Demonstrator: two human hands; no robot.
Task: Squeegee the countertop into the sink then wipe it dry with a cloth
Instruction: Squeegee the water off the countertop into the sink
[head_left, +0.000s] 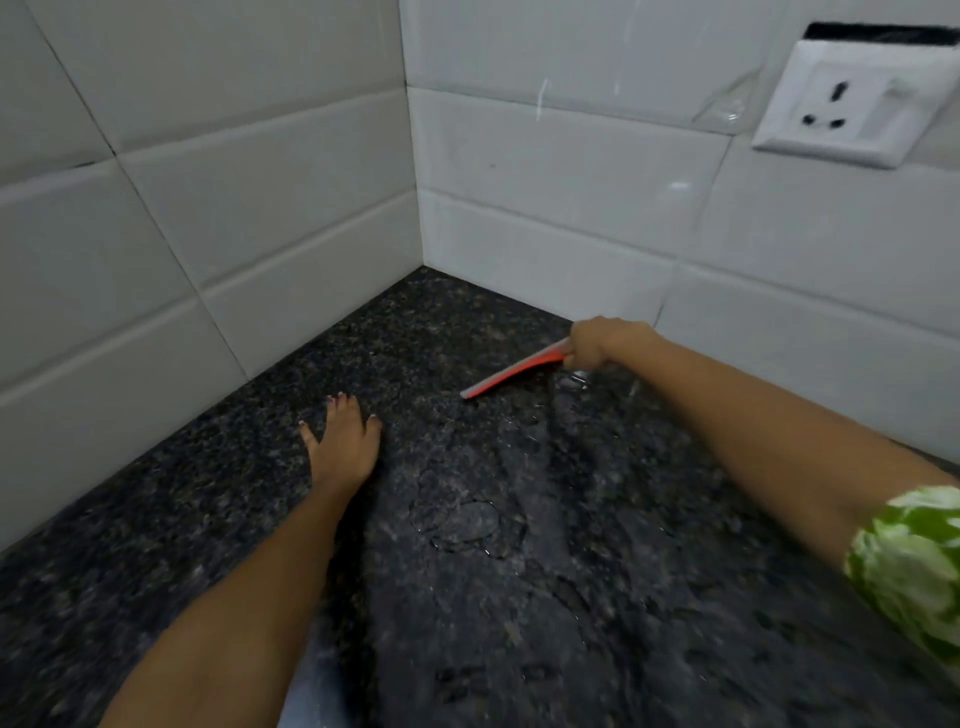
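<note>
Head view shows my right hand (597, 345) curled round the handle of the red squeegee (511, 372), its blade on the wet dark countertop (519, 597) near the tiled corner; my left hand (340, 439) rests flat, fingers spread, well apart from it.

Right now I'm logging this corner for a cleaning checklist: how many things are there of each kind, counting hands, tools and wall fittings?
Hands: 2, left hand flat on the countertop, right hand gripping the squeegee
Squeegee: 1
Wall socket: 1
Total: 4
</note>
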